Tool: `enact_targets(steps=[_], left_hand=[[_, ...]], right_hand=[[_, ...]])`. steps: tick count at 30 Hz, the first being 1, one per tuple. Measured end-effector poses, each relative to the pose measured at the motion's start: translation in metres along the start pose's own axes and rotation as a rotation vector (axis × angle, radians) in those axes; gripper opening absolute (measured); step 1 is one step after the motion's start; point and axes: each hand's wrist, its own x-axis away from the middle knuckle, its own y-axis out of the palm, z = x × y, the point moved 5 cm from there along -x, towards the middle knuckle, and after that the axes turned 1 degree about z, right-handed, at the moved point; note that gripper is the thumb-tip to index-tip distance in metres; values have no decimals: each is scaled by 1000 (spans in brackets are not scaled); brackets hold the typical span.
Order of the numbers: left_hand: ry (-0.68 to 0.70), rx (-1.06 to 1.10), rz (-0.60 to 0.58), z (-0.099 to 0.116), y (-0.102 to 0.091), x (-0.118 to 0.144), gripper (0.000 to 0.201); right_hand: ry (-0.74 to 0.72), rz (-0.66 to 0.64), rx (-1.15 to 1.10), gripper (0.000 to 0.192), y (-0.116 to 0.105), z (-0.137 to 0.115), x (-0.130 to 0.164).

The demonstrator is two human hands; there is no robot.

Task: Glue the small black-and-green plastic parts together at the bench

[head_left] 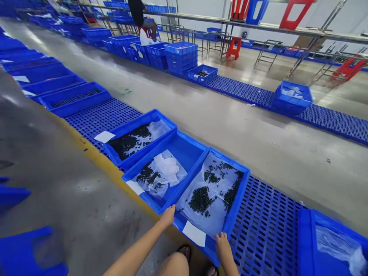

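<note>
A shallow blue plastic crate (245, 183) stands in front of me, lined with a white plastic sheet (191, 217) that bears heaps of small black pieces (200, 199). My left hand (168, 217) is closed on the crate's near left corner. At the near right corner, my right hand (223, 246) has its fingers curled over the rim. Between my hands a white paper slip (194, 233) hangs on the near edge. Against the crate's left side sits another blue crate (188, 142) with a crumpled white bag (166, 168) and more black pieces.
Blue slatted pallets (267, 218) run beneath the crates, beside a yellow floor line (110, 168). Another blue crate (305, 237) stands at right. Across the aisle are stacked crates (181, 57), red stools (234, 48), and a seated person (138, 15) by a long bench.
</note>
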Motion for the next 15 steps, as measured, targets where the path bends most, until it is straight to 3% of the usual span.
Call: enact_targets(steps=[5,8,11,15], left_hand=[[-16,-47,80,19,27,-57,34],[-48,-104,115,21,52,-91,37],[-42,-141,133,15,72,-115,53],[0,-135,64,-1,87,-119,57]], right_hand=[[-131,-88,76,39,41,-5,-50],[-184,-117,99,59,77,0,-72],[-174,-98,113,68,107,6,-83],[-145,-48,120,42,122,5,-81]])
